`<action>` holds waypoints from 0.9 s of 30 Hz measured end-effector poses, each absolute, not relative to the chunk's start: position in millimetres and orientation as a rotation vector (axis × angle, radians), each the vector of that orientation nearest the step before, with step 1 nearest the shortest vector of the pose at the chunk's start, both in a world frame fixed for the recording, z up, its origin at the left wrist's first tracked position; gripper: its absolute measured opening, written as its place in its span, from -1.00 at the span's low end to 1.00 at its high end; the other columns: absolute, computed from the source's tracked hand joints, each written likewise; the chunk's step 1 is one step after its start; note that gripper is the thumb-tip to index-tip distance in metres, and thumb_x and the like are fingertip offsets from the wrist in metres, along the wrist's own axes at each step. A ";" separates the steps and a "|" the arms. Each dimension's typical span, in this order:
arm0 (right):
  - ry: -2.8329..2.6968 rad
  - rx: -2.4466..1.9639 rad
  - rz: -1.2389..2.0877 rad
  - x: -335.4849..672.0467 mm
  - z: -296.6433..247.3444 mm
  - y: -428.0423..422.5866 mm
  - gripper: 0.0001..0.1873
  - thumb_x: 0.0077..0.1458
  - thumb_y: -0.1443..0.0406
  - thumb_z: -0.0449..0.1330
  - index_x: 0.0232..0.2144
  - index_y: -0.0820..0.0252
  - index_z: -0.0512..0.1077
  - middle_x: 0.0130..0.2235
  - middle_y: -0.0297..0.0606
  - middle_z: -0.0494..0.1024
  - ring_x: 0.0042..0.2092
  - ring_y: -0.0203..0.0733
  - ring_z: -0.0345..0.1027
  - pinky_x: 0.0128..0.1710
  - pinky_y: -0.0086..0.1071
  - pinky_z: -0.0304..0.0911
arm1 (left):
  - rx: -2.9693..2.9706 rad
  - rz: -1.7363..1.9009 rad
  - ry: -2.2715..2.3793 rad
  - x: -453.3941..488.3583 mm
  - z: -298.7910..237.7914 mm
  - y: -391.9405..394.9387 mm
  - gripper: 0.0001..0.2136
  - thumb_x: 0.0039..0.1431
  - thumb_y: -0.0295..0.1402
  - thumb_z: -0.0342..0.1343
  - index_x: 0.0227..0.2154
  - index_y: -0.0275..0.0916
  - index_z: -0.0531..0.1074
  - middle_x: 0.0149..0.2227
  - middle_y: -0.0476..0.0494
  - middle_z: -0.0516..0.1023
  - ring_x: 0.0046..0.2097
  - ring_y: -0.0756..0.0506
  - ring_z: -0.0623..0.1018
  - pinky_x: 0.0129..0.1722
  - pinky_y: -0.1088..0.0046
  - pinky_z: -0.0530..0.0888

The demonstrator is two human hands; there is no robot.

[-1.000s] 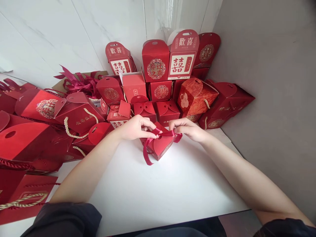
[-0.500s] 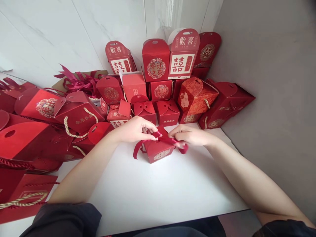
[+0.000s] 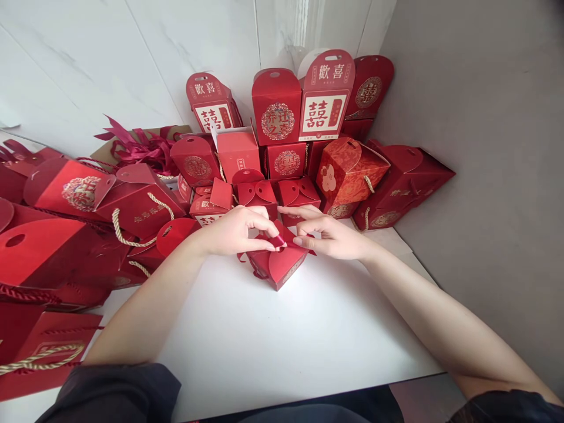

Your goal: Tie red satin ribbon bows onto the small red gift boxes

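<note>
A small red gift box (image 3: pixel 288 262) with curved top flaps and a round gold print stands on the white table, one corner towards me. Thumb and fingers of my left hand (image 3: pixel 242 230) are closed on a dark red ribbon (image 3: pixel 277 240) just above its top. My right hand (image 3: pixel 331 234) is at the box's right side, fingers apart, one stretched forward, with the thumb tip close to the ribbon. Short ribbon ends show at the box's left and right. My fingers hide part of the box top.
Several red gift boxes (image 3: pixel 276 111) are stacked against the tiled wall behind. More boxes with cord handles (image 3: pixel 136 200) crowd the left side. A heap of magenta ribbons (image 3: pixel 143 147) lies at the back left. A grey wall (image 3: pixel 480 176) bounds the right.
The box has turned, so a corner faces me instead of its printed side. My right fingers have let go of the ribbon and spread. My left hand keeps its pinch.
</note>
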State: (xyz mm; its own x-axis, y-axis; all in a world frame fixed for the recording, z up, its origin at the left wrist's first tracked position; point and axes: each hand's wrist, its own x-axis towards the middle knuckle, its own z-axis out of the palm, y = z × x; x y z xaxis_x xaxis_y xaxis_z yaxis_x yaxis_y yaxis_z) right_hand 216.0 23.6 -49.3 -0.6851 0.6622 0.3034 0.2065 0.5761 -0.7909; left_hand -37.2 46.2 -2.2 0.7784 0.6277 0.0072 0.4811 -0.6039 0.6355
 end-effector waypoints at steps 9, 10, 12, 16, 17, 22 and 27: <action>-2.018 -0.702 1.367 207.1 -61.0 24.3 -0.64 0.36 0.10 0.00 -0.27 0.18 0.49 0.11 -0.18 0.51 0.07 -0.09 0.41 0.08 -0.20 0.27 | 2.314 0.283 0.722 -32.3 2.9 38.7 -0.86 0.15 -0.30 0.25 -0.27 -0.19 0.63 -0.24 -0.09 0.64 -0.21 -0.05 0.58 -0.13 0.46 0.46; -1.998 -0.728 1.348 207.1 -61.2 24.0 -0.63 0.36 0.09 0.00 -0.28 0.19 0.47 0.04 -0.17 0.55 0.01 -0.11 0.45 0.01 -0.24 0.31 | 2.334 0.310 0.755 -32.2 4.0 37.7 -0.85 0.15 -0.28 0.24 -0.27 -0.19 0.63 -0.25 -0.08 0.63 -0.23 -0.05 0.58 -0.15 0.46 0.47; -1.981 -0.777 1.253 208.4 -60.6 23.7 -0.62 0.35 0.09 0.01 -0.34 0.21 0.44 -0.10 -0.15 0.60 -0.07 -0.11 0.47 -0.08 -0.27 0.33 | 2.382 0.365 0.802 -32.6 7.0 35.5 -0.85 0.16 -0.27 0.23 -0.26 -0.18 0.62 -0.28 -0.06 0.63 -0.26 -0.03 0.57 -0.19 0.48 0.46; -2.004 -0.780 0.946 212.0 -54.8 22.8 -0.66 0.32 0.18 0.07 -0.48 0.18 0.36 -0.15 -0.17 0.59 -0.12 -0.12 0.45 -0.08 -0.22 0.31 | 2.483 0.453 0.866 -36.0 15.2 31.5 -0.88 0.19 -0.33 0.21 -0.26 -0.16 0.62 -0.29 -0.02 0.63 -0.28 0.00 0.56 -0.23 0.53 0.44; -2.033 -0.736 0.867 212.4 -52.5 22.0 -0.66 0.29 0.23 0.10 -0.53 0.18 0.33 -0.05 -0.15 0.57 -0.05 -0.10 0.43 0.00 -0.18 0.28 | 2.492 0.466 0.885 -37.0 16.8 30.8 -0.89 0.19 -0.34 0.20 -0.27 -0.15 0.62 -0.29 -0.01 0.63 -0.28 0.01 0.56 -0.25 0.54 0.43; -2.219 -0.529 0.865 211.2 -43.1 15.3 -0.65 0.16 0.39 0.19 -0.65 0.17 0.27 0.30 -0.23 0.30 0.37 0.01 0.02 0.31 -0.06 -0.02 | 2.481 0.428 0.895 -37.5 17.4 28.4 -0.90 0.20 -0.37 0.17 -0.28 -0.18 0.58 -0.28 0.01 0.63 -0.29 0.02 0.57 -0.28 0.57 0.44; -2.142 -0.637 1.020 210.2 -45.4 15.0 -0.65 0.21 0.36 0.14 -0.62 0.16 0.24 0.17 -0.14 0.47 0.35 0.00 0.10 0.26 -0.09 0.07 | 2.477 0.382 0.816 -32.5 12.9 28.2 -0.90 0.22 -0.43 0.12 -0.29 -0.21 0.55 -0.28 -0.02 0.63 -0.26 0.00 0.58 -0.23 0.54 0.47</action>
State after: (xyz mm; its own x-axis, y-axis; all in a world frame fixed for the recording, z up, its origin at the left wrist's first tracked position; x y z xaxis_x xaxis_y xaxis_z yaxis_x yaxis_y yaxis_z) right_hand 210.2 15.0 -45.4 -0.6552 0.6638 0.3607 0.1382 0.5747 -0.8066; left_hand -32.5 28.2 12.9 0.7808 0.6158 0.1054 0.4754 -0.6951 0.5393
